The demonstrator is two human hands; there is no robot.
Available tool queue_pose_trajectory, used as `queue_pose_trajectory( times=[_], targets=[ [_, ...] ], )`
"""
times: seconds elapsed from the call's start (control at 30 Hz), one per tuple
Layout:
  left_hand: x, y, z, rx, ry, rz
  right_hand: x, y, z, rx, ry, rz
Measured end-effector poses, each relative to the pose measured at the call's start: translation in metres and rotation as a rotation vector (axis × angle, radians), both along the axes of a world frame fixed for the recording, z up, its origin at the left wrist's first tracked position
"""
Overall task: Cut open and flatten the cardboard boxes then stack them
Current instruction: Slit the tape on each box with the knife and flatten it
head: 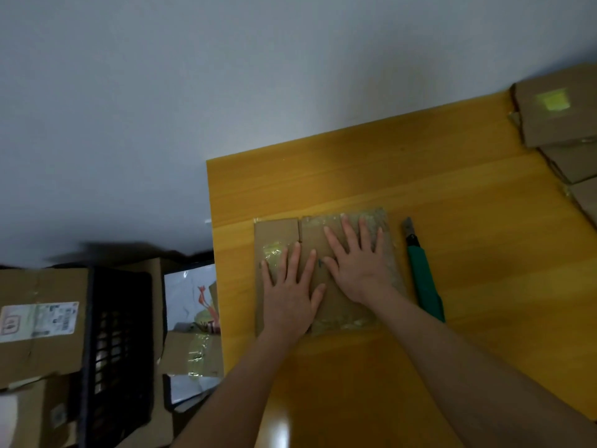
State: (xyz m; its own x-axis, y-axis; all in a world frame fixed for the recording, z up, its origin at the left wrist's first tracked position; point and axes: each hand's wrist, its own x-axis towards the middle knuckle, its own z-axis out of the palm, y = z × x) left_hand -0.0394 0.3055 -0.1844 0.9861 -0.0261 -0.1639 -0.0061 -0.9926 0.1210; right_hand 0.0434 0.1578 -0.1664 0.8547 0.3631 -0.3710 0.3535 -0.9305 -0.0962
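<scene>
Cardboard box (277, 232) near table (355, 176) left edge

The table (355, 176) lies bare beyond the flattened box (281, 231) and across its right half, free for reaching. A green knife (424, 286) lies just right of the box, and stacked cardboard (555, 124) crowds the far right corner.

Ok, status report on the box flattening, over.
Both open: left hand and right hand pressing the flattened cardboard box. Not yet on the stack, far right. Beside it, apart, green box cutter.
</scene>
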Motion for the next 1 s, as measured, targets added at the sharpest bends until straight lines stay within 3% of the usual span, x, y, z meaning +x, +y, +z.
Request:
queue_pose_trajectory(
  times=[0.27,0.5,0.83,1.0],
  targets=[
    [-0.026,-0.004,0.008,0.027,0.066,0.054,-0.070,-0.020,-0.006,0.069,-0.094,-0.008],
    [-0.026,-0.005,0.000,0.026,0.038,0.041,-0.073,-0.022,-0.020,0.058,-0.134,-0.009],
    [-0.025,-0.005,0.007,0.046,0.153,0.022,-0.073,-0.021,-0.020,-0.010,-0.079,0.003],
    [-0.018,0.001,0.025,0.036,0.254,-0.013,-0.064,-0.021,0.011,-0.009,0.047,0.031]
  ],
)
